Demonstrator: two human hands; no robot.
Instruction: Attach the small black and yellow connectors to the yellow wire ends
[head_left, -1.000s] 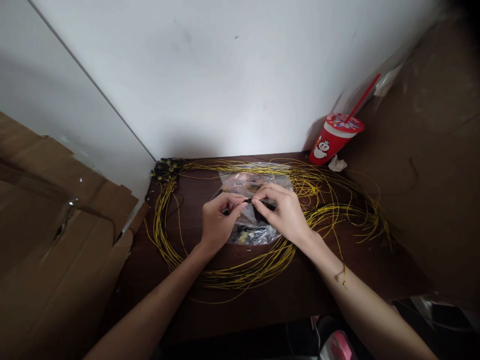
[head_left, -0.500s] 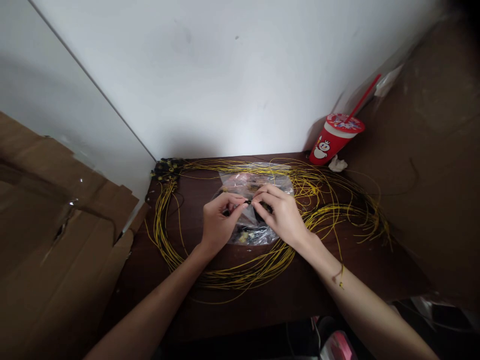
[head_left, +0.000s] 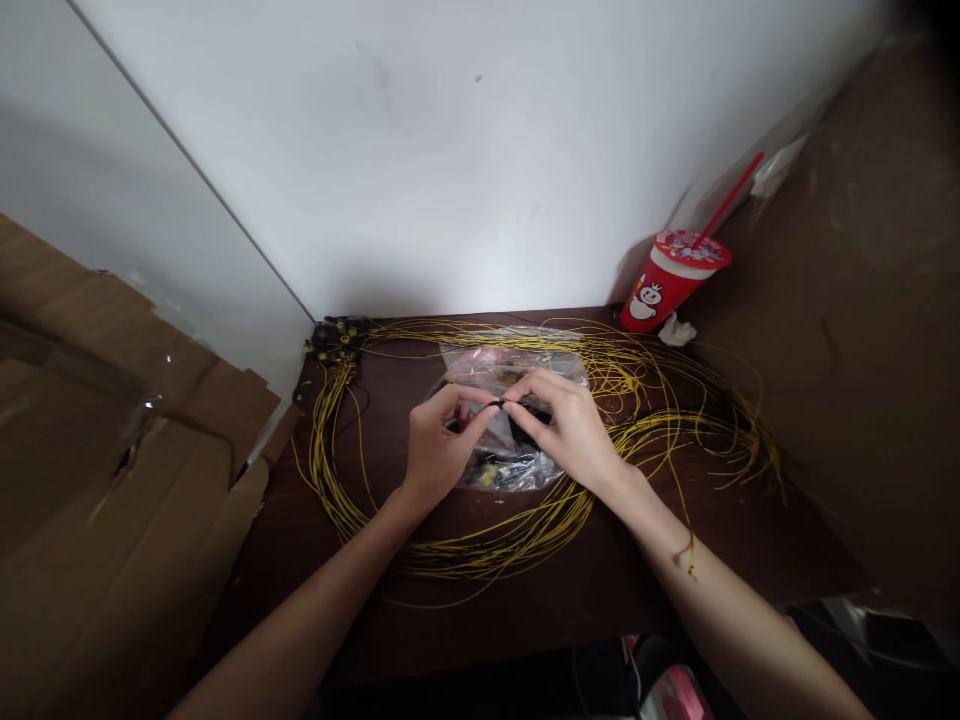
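Note:
My left hand (head_left: pixel 444 440) and my right hand (head_left: pixel 566 425) meet over the middle of the table, fingertips almost touching. Between them is a small dark piece (head_left: pixel 498 403), pinched from both sides by thumb and forefinger; its kind is too small to make out. Below the hands lies a clear plastic bag (head_left: pixel 540 470) with black and yellowish small parts showing through. Around the bag curve long bundles of thin yellow and black wires (head_left: pixel 465 555). One loose yellow wire end (head_left: pixel 691 570) rests over my right forearm.
At the back left sits a cluster of black and yellow connector-like ends (head_left: pixel 335 340). A red cup with a straw (head_left: pixel 667 285) stands at the back right, beside a crumpled white tissue (head_left: pixel 677 330). Cardboard (head_left: pixel 180 470) borders the left, and a brown surface (head_left: pixel 862 350) the right.
Both hands stay in nearly the same place, still pinching the dark piece. My right fingers have shifted slightly around it. The view has moved a little.

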